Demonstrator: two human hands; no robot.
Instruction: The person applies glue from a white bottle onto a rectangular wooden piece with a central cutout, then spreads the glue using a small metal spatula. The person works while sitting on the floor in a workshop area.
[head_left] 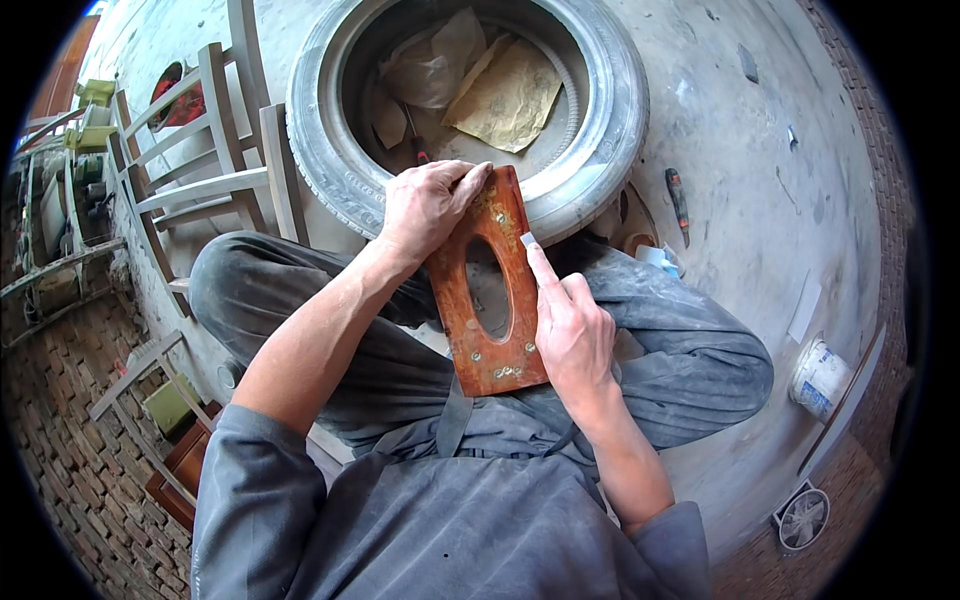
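A reddish-brown wooden piece with a long oval hole stands over my lap, its far end leaning at the tyre's near rim. Round pale metal spots and worn patches mark its face. At its far left edge my left hand is closed on the wood, thumb along the top. My right hand is beside the right edge, its index finger stretched along the wood. Under that fingertip is a small grey flat piece, pressed on the edge; its kind is unclear. The other right fingers are curled in.
A grey tyre lies ahead, holding yellowish paper and a clear plastic bag. A screwdriver lies right of it. Grey wooden chair frames stand at left. A white bucket is at right.
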